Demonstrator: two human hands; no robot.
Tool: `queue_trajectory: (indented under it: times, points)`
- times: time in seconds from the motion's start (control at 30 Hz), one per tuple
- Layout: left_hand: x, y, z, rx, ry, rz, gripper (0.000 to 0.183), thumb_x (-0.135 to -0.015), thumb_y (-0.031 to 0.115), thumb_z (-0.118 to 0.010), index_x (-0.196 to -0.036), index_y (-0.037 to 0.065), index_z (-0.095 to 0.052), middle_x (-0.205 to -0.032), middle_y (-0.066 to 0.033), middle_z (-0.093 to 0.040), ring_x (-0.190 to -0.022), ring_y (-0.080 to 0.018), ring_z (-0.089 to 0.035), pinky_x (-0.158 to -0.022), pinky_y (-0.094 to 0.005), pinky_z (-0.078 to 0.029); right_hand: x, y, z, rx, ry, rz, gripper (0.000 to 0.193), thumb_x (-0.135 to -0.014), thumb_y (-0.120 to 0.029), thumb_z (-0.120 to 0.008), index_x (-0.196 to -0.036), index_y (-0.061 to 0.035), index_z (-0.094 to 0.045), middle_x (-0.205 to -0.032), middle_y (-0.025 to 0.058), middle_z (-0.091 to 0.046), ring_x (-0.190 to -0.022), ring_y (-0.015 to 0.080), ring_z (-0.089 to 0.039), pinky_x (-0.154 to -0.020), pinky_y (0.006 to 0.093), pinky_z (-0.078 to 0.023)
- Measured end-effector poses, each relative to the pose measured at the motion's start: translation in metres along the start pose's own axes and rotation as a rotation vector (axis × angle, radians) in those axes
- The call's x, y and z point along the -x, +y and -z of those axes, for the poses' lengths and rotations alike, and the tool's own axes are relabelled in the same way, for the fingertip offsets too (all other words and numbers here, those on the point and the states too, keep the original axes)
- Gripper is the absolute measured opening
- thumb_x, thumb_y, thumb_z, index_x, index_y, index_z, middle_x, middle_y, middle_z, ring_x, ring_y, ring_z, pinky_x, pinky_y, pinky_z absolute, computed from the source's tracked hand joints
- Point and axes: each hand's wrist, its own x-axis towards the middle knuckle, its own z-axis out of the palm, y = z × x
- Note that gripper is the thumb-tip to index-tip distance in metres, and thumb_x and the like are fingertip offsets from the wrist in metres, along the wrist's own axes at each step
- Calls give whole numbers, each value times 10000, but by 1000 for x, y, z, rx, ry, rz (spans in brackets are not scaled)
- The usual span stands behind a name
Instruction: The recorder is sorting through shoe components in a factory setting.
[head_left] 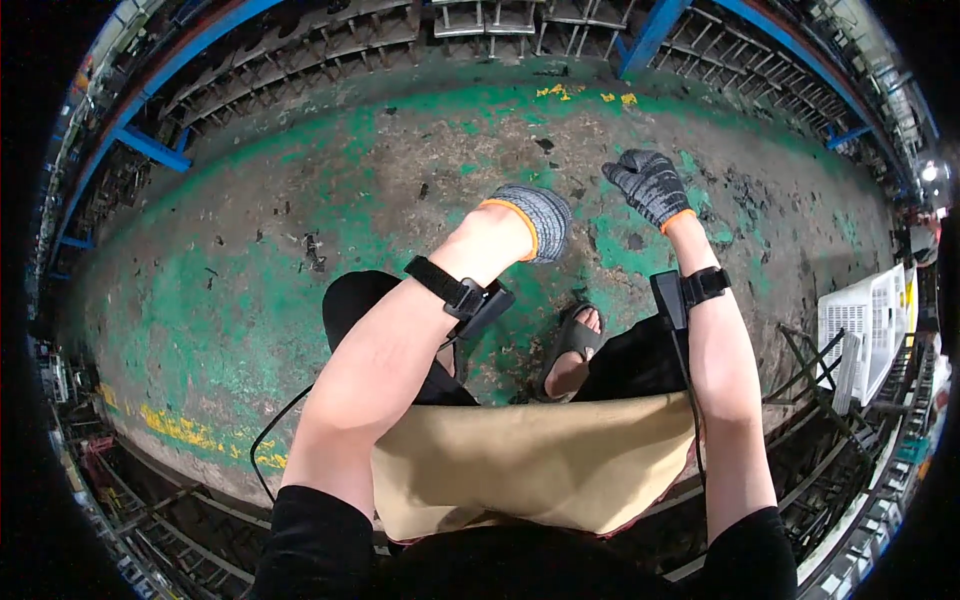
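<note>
My left hand [548, 222], in a grey knitted glove with an orange cuff, hangs in front of me over the floor [400, 190]. Its back faces up and the bent wrist hides the fingers. Farther right and a little farther away is my right hand [650, 188], gloved the same way. Its fingers are curled in and pressed together, and no object shows in them. Both hands are apart and touch nothing visible. A black strap with a small dark box [482, 310] is on my left forearm, and a similar box [669, 299] sits by my right wrist.
A tan apron [530, 460] covers my lap; a sandal [572, 350] shows below. The floor has worn green paint. Metal racks with blue posts [655, 38] line the far side. A white plastic crate [865, 325] stands at the right beside metal framework [815, 370].
</note>
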Motion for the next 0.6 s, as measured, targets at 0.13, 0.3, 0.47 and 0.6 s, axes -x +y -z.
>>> queue_trajectory:
  times: [0.13, 0.3, 0.47, 0.6]
  points:
    - [-1, 2, 3, 6, 19, 8, 318, -814, 205, -562, -1022, -6, -678, -1077, -238, -661, -1006, -386, -648, -868, -443, -519, 0, 6, -1, 23, 3, -12, 419, -844, -424, -620, -856, -9, -680, -879, 231, -649, -856, 417, -607, -759, 479, -482]
    - [1, 7, 9, -16, 13, 12, 300, -836, 116, -528, -1061, -5, -686, -1143, -216, -654, -1040, -359, -651, -877, -423, -522, -1, 6, -1, -42, -71, -50, 414, -837, -431, -627, -868, -22, -683, -871, 224, -651, -851, 412, -608, -753, 476, -482]
    - [-2, 5, 6, -6, 110, -7, 293, -845, 138, -520, -1032, -5, -693, -1076, -230, -665, -1002, -371, -657, -862, -434, -524, 0, 1, 1, 22, -27, -22, 401, -848, -423, -614, -869, -28, -681, -867, 228, -649, -851, 411, -609, -755, 472, -481]
    - [-1, 14, 17, 106, 364, 59, 333, -851, 268, -576, -1026, 2, -674, -984, -215, -685, -927, -383, -659, -834, -446, -528, 1, 5, 0, 87, -34, 90, 403, -856, -424, -603, -856, -26, -667, -860, 229, -642, -849, 414, -606, -750, 477, -477]
